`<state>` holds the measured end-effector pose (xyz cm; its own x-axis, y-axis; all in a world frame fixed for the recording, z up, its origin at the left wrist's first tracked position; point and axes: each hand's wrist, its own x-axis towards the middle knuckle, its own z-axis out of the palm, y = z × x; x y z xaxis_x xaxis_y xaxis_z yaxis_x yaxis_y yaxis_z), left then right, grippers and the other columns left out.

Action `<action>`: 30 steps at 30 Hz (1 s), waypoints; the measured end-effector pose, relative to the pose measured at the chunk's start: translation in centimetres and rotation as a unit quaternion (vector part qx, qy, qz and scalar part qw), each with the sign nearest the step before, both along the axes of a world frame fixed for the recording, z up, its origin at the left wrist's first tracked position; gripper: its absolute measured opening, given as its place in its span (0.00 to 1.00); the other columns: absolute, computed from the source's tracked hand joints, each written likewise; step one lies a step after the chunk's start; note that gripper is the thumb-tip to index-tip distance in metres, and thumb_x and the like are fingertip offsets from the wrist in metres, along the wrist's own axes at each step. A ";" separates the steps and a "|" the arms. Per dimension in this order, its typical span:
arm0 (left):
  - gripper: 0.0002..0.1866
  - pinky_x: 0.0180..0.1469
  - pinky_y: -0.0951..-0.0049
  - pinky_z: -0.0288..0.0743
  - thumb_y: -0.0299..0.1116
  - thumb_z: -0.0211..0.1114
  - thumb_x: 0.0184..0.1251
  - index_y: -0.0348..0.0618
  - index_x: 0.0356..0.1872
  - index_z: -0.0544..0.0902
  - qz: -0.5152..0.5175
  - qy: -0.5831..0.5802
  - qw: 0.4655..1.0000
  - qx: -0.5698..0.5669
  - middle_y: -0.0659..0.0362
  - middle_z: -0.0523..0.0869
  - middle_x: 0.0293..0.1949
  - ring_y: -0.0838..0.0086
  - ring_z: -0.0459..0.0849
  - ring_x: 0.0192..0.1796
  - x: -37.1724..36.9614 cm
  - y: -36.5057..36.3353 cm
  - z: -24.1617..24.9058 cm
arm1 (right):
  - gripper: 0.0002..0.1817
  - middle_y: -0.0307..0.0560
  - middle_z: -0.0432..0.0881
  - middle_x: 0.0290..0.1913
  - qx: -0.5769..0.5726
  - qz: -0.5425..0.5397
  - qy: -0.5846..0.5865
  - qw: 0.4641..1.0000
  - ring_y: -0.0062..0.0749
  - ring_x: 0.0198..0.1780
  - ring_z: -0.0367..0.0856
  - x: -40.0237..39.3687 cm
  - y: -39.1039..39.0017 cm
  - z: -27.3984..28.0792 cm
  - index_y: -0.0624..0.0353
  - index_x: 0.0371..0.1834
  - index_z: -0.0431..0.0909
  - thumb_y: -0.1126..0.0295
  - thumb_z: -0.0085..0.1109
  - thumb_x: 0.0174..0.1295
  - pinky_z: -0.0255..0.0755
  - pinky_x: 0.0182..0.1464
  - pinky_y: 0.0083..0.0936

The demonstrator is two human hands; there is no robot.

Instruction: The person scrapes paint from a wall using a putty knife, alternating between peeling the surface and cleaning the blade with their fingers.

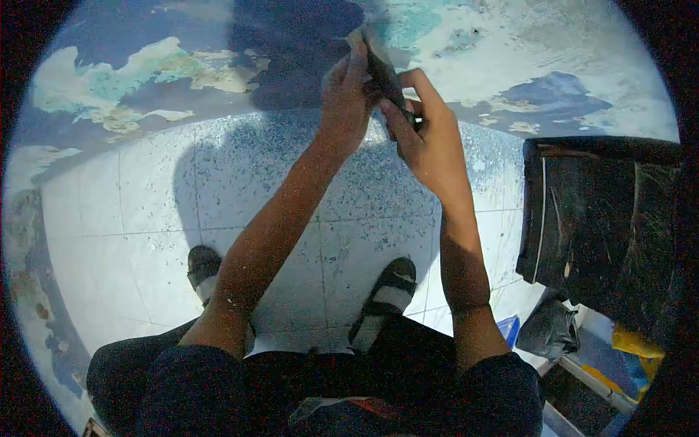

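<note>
A dark, flat scraper (384, 73) is held up in front of the wall, between my two hands. My left hand (345, 102) pinches it near its upper end, with the fingers blurred by motion. Around its lower, handle end my right hand (435, 138) is closed, thumb and fingers bent. The scraper's outline is smeared, and my fingers cover part of it. Behind it stands a wall (291, 44) with dark blue paint and pale, peeled patches.
Paint flakes (255, 160) lie scattered over the white tiled floor (95, 197) at the wall's foot. A dark wooden piece of furniture (590, 226) stands at the right. Below it are a black plastic bag (550, 328) and a yellow item (637, 342). My sandalled feet stand apart.
</note>
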<state>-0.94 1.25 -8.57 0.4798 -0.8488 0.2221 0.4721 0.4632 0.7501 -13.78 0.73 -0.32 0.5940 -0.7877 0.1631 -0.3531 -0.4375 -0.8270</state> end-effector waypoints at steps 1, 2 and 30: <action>0.23 0.36 0.72 0.80 0.54 0.55 0.77 0.40 0.42 0.79 0.005 -0.001 1.000 0.000 0.60 0.84 0.37 0.77 0.84 0.34 -0.1 0.0 0.1 | 0.11 0.43 0.78 0.24 0.025 -0.004 0.016 1.000 0.24 0.23 0.72 -0.1 0.1 0.9 0.55 0.51 0.71 0.72 0.59 0.69 0.64 0.27 0.24; 0.24 0.34 0.72 0.79 0.55 0.56 0.77 0.40 0.43 0.79 0.017 -0.004 1.000 0.007 0.60 0.83 0.36 0.77 0.83 0.33 -0.7 -0.1 0.3 | 0.13 0.52 0.81 0.26 0.051 -0.007 0.033 0.998 0.34 0.26 0.79 -0.4 0.1 1.5 0.56 0.53 0.72 0.71 0.60 0.68 0.71 0.32 0.30; 0.20 0.35 0.76 0.70 0.45 0.55 0.79 0.36 0.40 0.82 0.068 -0.183 0.966 0.168 0.63 0.80 0.26 0.81 0.74 0.30 0.1 0.7 1.4 | 0.20 0.50 0.80 0.41 0.202 -0.068 -0.234 0.949 0.25 0.39 0.80 3.0 2.0 -6.7 0.60 0.67 0.62 0.65 0.47 0.77 0.73 0.38 0.22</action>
